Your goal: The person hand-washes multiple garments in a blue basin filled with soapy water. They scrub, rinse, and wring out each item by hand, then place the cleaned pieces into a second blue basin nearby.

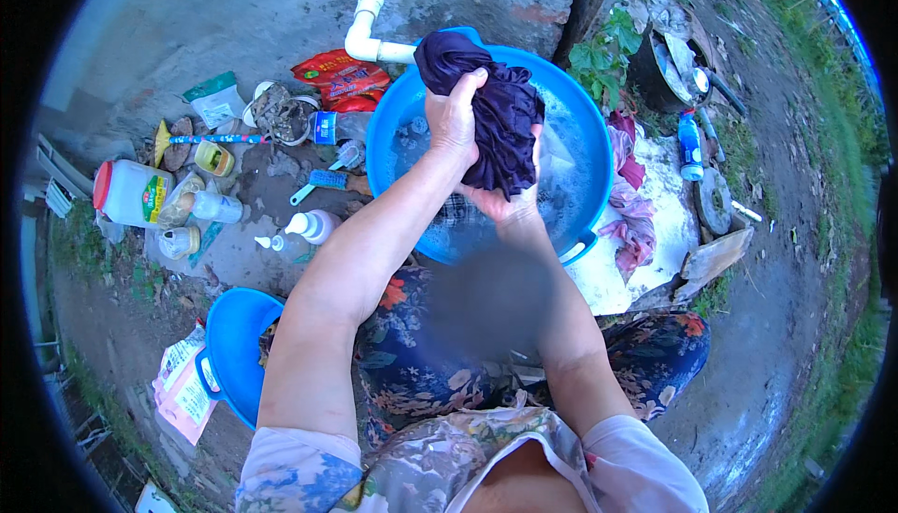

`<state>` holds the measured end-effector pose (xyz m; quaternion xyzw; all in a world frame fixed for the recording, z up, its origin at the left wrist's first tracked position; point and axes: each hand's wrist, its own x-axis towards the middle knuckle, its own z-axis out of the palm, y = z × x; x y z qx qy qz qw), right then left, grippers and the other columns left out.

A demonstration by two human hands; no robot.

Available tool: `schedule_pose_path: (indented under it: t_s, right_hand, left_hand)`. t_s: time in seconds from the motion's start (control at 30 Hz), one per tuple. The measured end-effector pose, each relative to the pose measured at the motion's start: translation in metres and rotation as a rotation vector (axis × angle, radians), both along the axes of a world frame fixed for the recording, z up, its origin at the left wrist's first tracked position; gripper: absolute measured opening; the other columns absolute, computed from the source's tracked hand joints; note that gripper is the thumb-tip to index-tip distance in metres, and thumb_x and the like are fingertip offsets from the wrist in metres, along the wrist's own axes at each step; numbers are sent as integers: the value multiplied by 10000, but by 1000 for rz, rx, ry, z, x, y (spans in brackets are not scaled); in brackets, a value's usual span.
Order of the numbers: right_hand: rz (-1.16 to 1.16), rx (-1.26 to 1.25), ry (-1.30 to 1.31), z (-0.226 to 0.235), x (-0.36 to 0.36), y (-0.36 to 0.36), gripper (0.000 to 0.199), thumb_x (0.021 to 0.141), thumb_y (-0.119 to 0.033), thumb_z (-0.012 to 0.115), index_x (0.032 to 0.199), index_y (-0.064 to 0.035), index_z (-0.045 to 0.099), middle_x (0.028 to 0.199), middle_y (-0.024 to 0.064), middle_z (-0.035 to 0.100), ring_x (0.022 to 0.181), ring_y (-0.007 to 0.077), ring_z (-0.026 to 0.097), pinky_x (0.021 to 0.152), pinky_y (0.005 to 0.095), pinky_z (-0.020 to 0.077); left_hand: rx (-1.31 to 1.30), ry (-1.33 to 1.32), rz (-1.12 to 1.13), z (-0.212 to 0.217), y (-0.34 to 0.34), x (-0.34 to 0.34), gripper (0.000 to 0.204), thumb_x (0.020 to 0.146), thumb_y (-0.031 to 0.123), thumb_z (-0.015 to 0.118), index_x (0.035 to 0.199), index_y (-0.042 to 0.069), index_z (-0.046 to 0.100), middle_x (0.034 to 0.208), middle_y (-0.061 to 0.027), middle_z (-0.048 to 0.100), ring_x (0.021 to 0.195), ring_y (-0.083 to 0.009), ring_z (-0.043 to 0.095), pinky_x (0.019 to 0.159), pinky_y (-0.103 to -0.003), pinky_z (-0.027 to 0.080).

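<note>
A bunched dark purple cloth is held up over a large blue basin of soapy water. My left hand grips its left side, thumb on top and fingers wrapped behind the folds. From below and to the right, my right hand closes round the lower end, its fingers partly hidden by the fabric. Suds and some submerged cloth show in the water beneath. A white pipe tap reaches to the basin's far left rim.
Left of the basin lie a blue brush, white bottles, a red-lidded jar and a red bag. A smaller blue basin stands near left. Pink cloths rest on a white slab at right, near a blue bottle.
</note>
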<state>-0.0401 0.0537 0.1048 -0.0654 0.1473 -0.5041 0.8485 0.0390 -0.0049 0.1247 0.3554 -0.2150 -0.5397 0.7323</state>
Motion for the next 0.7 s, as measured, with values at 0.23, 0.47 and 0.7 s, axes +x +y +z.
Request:
schedule_pose_path:
  t_s: [0.23,0.47,0.7]
  right_hand:
    - [119,-218,-412,-4,-32,-27,804,841,-682,332,1374,-80,333,1378,150,390,1252,335,391,1041,499,299]
    - [152,-131,131,-22,-58,-58,354,907,-331,491,1071,-29,571,1021,133,631,875,249,628,783,372,526]
    - [181,-93,312,4,-55,-34,405,866,-330,586,1148,-42,553,1060,110,622,927,215,629,750,353,536]
  left_hand:
    - [-347,-907,-114,6,17,23,505,706,88,732,1145,34,490,1093,-62,565,973,-182,553,910,-323,422]
    - [-903,-1599,-297,7,39,40,526,592,111,758,1072,127,544,1190,-94,481,1137,-305,446,937,-412,399]
    - [-1066,-1702,-450,6,41,65,480,655,33,660,1089,213,566,1220,-91,482,1170,-334,436,970,-427,386]
